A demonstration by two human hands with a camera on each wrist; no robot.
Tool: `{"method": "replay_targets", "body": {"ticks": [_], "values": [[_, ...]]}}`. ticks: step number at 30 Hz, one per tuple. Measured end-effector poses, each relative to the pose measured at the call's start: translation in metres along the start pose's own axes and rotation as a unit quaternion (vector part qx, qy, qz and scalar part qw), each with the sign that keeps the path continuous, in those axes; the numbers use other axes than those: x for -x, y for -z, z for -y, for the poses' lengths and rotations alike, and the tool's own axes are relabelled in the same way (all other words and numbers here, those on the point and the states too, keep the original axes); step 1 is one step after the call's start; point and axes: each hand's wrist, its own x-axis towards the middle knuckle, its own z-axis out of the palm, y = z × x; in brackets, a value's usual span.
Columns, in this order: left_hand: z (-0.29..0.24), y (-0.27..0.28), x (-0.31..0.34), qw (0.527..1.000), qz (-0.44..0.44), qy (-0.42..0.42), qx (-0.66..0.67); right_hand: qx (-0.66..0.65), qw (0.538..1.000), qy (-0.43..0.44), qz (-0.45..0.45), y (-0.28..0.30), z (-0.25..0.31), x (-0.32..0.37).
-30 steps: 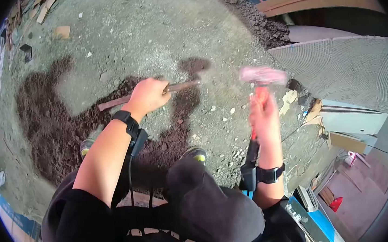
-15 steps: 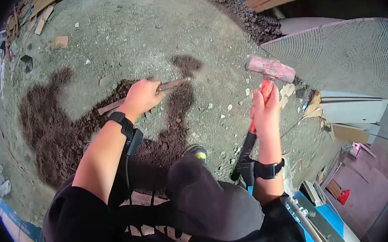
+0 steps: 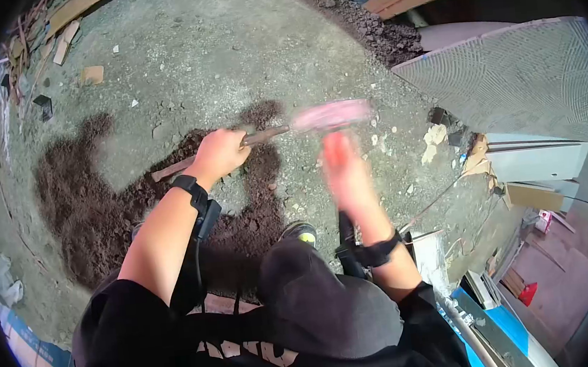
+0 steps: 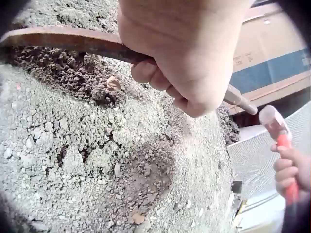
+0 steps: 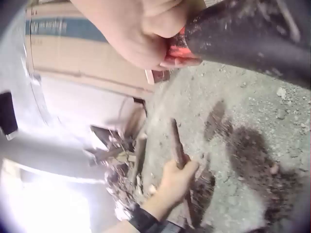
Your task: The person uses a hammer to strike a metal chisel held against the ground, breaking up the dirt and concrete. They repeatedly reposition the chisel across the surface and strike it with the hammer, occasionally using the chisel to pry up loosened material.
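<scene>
My left hand (image 3: 219, 155) grips a rusty metal bar (image 3: 266, 136) around its middle and holds it low over the rough grey ground. The bar's long flattened, slightly curved part (image 4: 68, 40) runs off to the left; a short rounded end points right. In my right hand (image 3: 351, 178) is a sledgehammer (image 3: 333, 114) with a red and black handle, held close below the head. The blurred pinkish head is level with the bar's rounded end, a small gap to its right. In the right wrist view, the black part of the handle (image 5: 243, 34) crosses the top corner.
Loose dark soil (image 3: 83, 204) lies in a curved heap left of and beneath the left hand. A shoe (image 3: 300, 232) stands near the soil. Right are a grey panel with ridged lines (image 3: 510, 71) and white boards (image 3: 536, 160); wood scraps (image 3: 67, 42) lie far left.
The hammer swung back to the right half a second ago and has now moved left, close to the bar's end. My left hand and the bar have stayed nearly in place.
</scene>
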Motion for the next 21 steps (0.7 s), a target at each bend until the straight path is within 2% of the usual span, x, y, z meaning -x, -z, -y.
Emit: {"method": "replay_targets", "body": {"ticks": [1,3,4,5,8,9,11,12,13,16,18,19,21], "values": [[-0.002,0.001,0.0,1.0,-0.001,-0.002,0.003,0.041,0.996,-0.026,0.077,-0.009,-0.002,0.004],[-0.002,0.002,0.0,0.999,0.041,0.027,-0.008,0.022,0.998,0.008,0.066,0.001,-0.018,0.005],[0.002,0.001,-0.001,0.999,0.035,0.014,-0.017,-0.005,0.998,0.042,0.055,0.008,-0.019,0.001],[0.004,0.0,-0.003,0.999,0.033,0.018,-0.017,0.024,0.998,0.049,0.04,0.02,-0.022,-0.001],[0.002,-0.002,0.001,0.999,0.026,0.002,-0.035,-0.066,0.997,-0.043,0.004,0.039,-0.036,-0.012],[0.004,-0.004,0.003,0.999,0.031,0.006,-0.034,-0.069,0.996,-0.029,-0.051,0.037,-0.034,-0.017],[0.003,-0.004,-0.001,0.999,0.035,0.022,-0.036,0.028,0.996,0.065,-0.062,0.025,-0.027,-0.015],[-0.003,0.002,-0.001,0.998,0.038,0.028,-0.032,0.13,0.982,0.136,-0.018,0.005,-0.017,-0.005],[-0.004,0.002,-0.002,0.999,0.034,0.018,-0.031,0.037,0.996,0.039,0.068,-0.001,0.0,0.003],[0.001,-0.001,-0.004,1.0,0.013,0.024,0.004,0.057,0.993,0.046,0.09,0.025,0.001,-0.014],[0.002,-0.002,-0.005,1.0,0.018,0.018,-0.01,0.0,0.999,-0.015,0.04,0.035,-0.012,-0.018],[0.003,-0.003,-0.005,0.999,0.023,0.011,-0.026,-0.001,0.999,-0.019,0.044,0.035,-0.016,-0.018],[0.007,-0.009,-0.002,0.999,0.024,0.008,-0.043,-0.074,0.993,-0.084,-0.031,0.03,-0.02,-0.018]]}}
